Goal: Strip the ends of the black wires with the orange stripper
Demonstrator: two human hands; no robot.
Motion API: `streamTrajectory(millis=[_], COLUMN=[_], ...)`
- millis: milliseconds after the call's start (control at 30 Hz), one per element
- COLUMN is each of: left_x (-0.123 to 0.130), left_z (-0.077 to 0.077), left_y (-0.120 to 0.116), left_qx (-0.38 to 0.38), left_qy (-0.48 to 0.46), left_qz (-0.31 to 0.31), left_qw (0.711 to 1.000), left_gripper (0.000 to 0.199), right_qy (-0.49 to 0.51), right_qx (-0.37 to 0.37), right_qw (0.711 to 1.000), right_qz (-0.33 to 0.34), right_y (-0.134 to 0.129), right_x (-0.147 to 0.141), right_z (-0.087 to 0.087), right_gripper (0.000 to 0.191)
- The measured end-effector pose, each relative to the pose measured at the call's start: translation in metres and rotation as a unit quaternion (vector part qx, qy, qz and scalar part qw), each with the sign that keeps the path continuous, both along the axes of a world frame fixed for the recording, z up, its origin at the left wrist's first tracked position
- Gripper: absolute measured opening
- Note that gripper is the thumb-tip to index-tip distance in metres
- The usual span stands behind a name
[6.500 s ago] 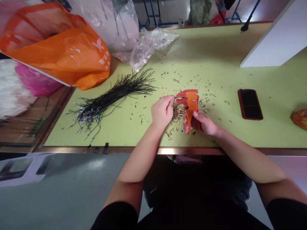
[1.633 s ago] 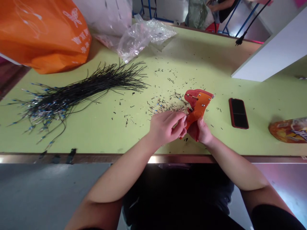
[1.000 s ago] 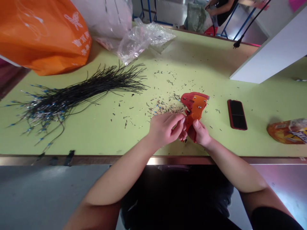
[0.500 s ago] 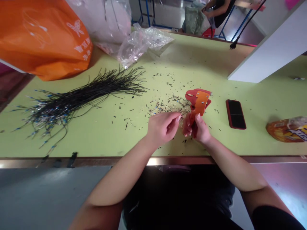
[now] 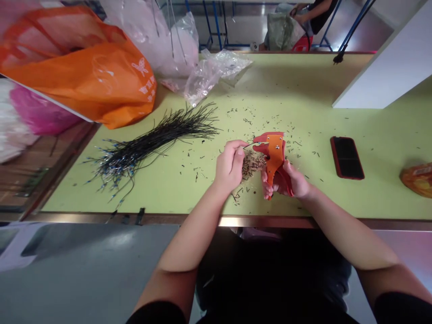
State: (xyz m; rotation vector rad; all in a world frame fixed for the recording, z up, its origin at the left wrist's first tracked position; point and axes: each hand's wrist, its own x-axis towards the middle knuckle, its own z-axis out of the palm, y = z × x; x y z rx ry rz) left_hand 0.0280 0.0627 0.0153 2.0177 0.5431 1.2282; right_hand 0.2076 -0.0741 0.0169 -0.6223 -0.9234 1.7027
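Observation:
My right hand (image 5: pixel 286 181) is wrapped round the handles of an orange and red wire stripper (image 5: pixel 276 155), its jaws pointing left. Between the fingertips of my left hand (image 5: pixel 230 165) is pinched a thin black wire (image 5: pixel 249 145), whose end reaches to the stripper's jaws. Most of that wire is hidden by the hand. Beneath both hands lies a heap of short cut-off bits (image 5: pixel 251 164), with more dark scraps scattered round it. To the left rests a bundle of black wires (image 5: pixel 162 135) with blue and silvery ends.
An orange bag (image 5: pixel 97 85) and clear plastic bags (image 5: pixel 205 76) stand at the back left. A phone (image 5: pixel 347 157) and a snack packet (image 5: pixel 418 179) lie to the right. A white panel (image 5: pixel 384 58) rises at the back right. Across the table, another person's arm (image 5: pixel 317 11) shows.
The view has shifted left. My left hand has brought the wire's end to the stripper's jaws, and the stripper has turned more upright, with its handles spread further apart.

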Motion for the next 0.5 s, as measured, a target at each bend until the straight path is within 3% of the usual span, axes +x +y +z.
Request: streamTrajectory(millis=[167,500], left_x=[0.0042,0.0058], left_z=[-0.0038,-0.0009], left_y=[0.0039,-0.0005], left_qx=[-0.019,-0.034], left_qy=[-0.016,-0.024], left_qz=[-0.057,-0.019], left_qw=[0.998,0.999], left_gripper=[0.029,0.032], right_qy=[0.020,0.022], right_qx=[-0.001,-0.017], right_qw=[1.000,0.999], right_qz=[0.001,0.042], right_y=[0.0006,0.0007], right_x=[0.0022,-0.0005], right_z=[0.0040,0.0020], right_gripper=[0.069,0.070])
